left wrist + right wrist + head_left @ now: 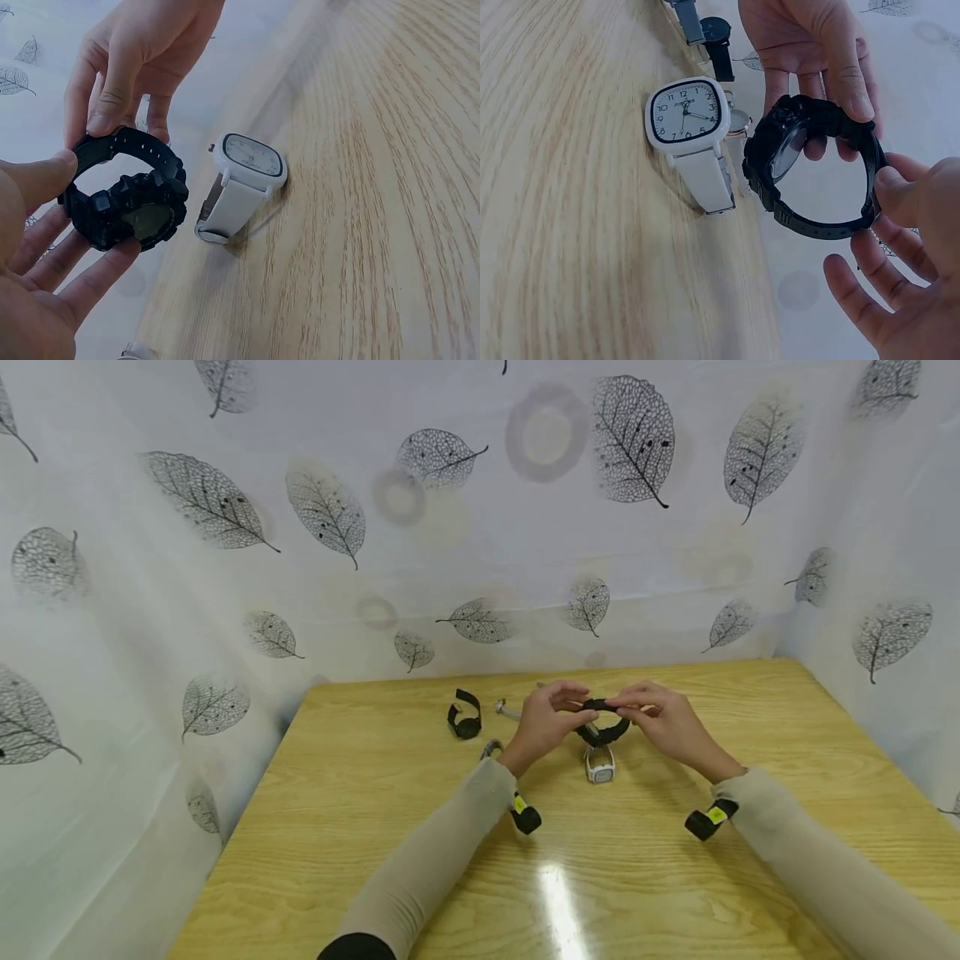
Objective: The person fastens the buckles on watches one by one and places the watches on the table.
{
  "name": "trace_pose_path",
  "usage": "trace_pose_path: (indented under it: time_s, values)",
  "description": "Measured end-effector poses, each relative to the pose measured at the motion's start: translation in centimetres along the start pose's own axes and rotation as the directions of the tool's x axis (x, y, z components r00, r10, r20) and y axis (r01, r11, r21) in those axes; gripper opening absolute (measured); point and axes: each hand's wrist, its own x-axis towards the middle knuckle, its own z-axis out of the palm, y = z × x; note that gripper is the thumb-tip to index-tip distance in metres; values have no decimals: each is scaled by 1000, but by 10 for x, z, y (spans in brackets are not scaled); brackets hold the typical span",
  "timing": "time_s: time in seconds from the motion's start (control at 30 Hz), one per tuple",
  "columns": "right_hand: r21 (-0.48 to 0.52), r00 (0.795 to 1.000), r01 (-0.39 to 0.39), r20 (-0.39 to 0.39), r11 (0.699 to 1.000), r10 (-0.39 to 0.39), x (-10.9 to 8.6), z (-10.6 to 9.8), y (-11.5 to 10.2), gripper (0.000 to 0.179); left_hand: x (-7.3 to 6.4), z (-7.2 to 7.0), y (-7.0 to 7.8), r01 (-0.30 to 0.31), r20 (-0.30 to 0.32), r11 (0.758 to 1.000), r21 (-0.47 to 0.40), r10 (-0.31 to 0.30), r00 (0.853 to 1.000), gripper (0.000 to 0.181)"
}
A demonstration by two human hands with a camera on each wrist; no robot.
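Observation:
Both hands hold a black sports watch [602, 737] above the table, its strap closed into a loop. My left hand [542, 727] pinches the strap with the thumb, its fingers spread along the chunky case, as the left wrist view shows. At the strap's other side, the thumb and fingers of my right hand [671, 731] pinch the band near the buckle. The watch's dark face [148, 220] points partly away, and its underside shows in the right wrist view. Just below stands a white square watch [685, 114] with black numerals, its strap buckled.
On the wooden table [360, 827], a black watch [468, 727] lies at the back left. A grey-strapped watch [491, 748] is partly hidden behind the left forearm. A pale strap [507, 710] lies beyond the left hand. A leaf-print curtain [480, 543] borders the table's back.

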Motion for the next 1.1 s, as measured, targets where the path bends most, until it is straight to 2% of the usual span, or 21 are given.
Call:
trace_pose_path:
  time_s: [0.13, 0.33, 0.6, 0.7, 0.97, 1.1]
  values:
    - [-8, 1000, 10, -2, 1000, -10, -1, 0, 1, 25, 1, -1, -3, -7, -4, 998, -55, 7, 1000, 29]
    - [7, 999, -48, 21, 999, 48, -4, -1, 3, 25, 1, -2, -4, 9, -18, 995, -99, -11, 1000, 29]
    - [12, 1000, -5, 3, 1000, 5, -4, 4, 2, 21, 3, 4, 0, 33, 23, 999, -27, -33, 999, 29]
    - [6, 1000, -3, -4, 1000, 3, -3, 7, 1, 21, 2, 7, 2, 35, 21, 999, -2, -35, 999, 28]
    - [-19, 991, -136, -14, 991, 136, -7, 2, 2, 31, 4, 8, 1, 25, -35, 999, -45, -26, 999, 22]
    - [9, 989, -147, -3, 989, 147, -7, -3, 4, 32, 7, 6, 5, 31, -32, 998, -53, -33, 999, 25]
